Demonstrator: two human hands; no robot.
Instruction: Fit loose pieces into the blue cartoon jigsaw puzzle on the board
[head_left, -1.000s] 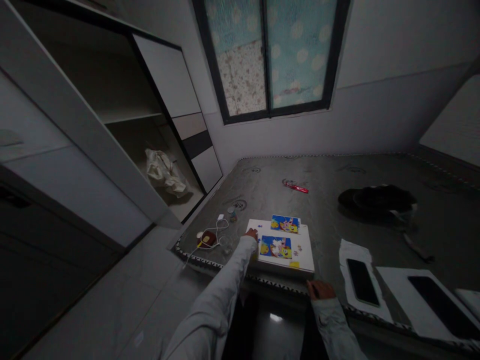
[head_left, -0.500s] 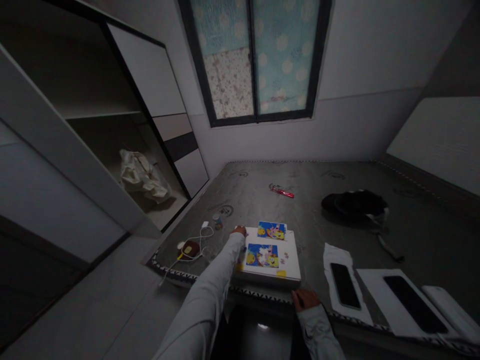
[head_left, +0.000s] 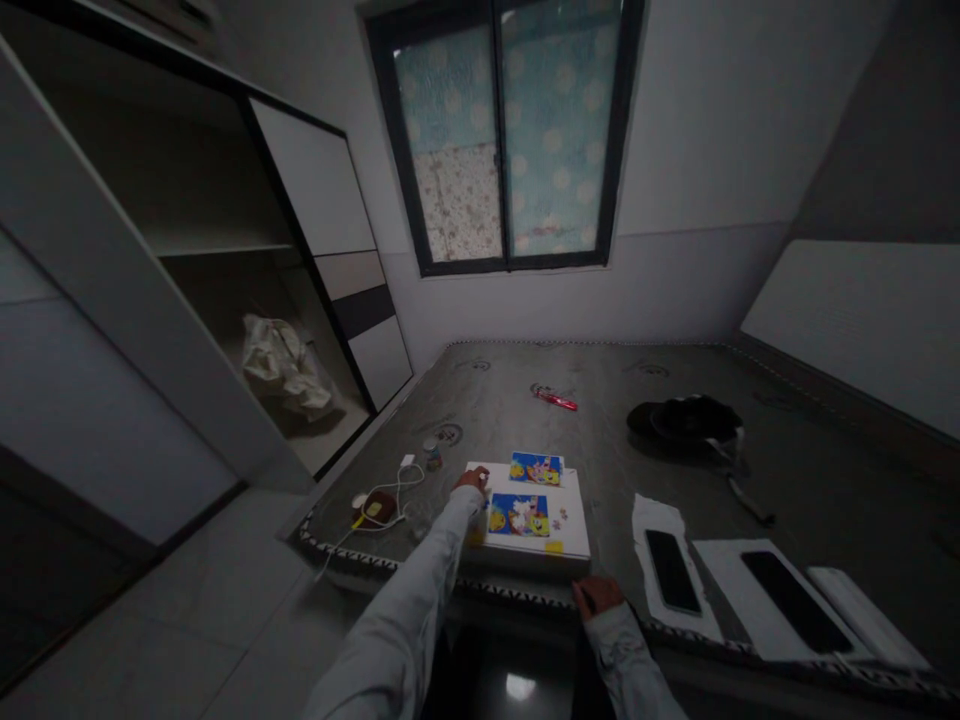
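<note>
A white board [head_left: 570,535] lies at the near edge of a grey mattress [head_left: 600,420]. On it sits a half-built colourful cartoon puzzle [head_left: 519,514], with a matching reference picture [head_left: 536,468] at its far edge and loose pieces [head_left: 561,517] to the right. My left hand [head_left: 472,481] reaches to the board's far left corner, fingers curled down on it; what they hold is too small to see. My right hand [head_left: 595,593] rests at the mattress's near edge, below the board's right corner, fingers curled under.
A charger with white cable [head_left: 379,503] lies left of the board. A phone on paper [head_left: 670,569], a dark tablet [head_left: 784,600], a black cap [head_left: 686,418] and a red pen [head_left: 556,399] are on the mattress. An open wardrobe [head_left: 225,300] stands at left, a window [head_left: 506,140] ahead.
The camera has tilted and shifted, so the board sits slightly lower and further left in view. Both hands stay at the same places on the board and the mattress edge.
</note>
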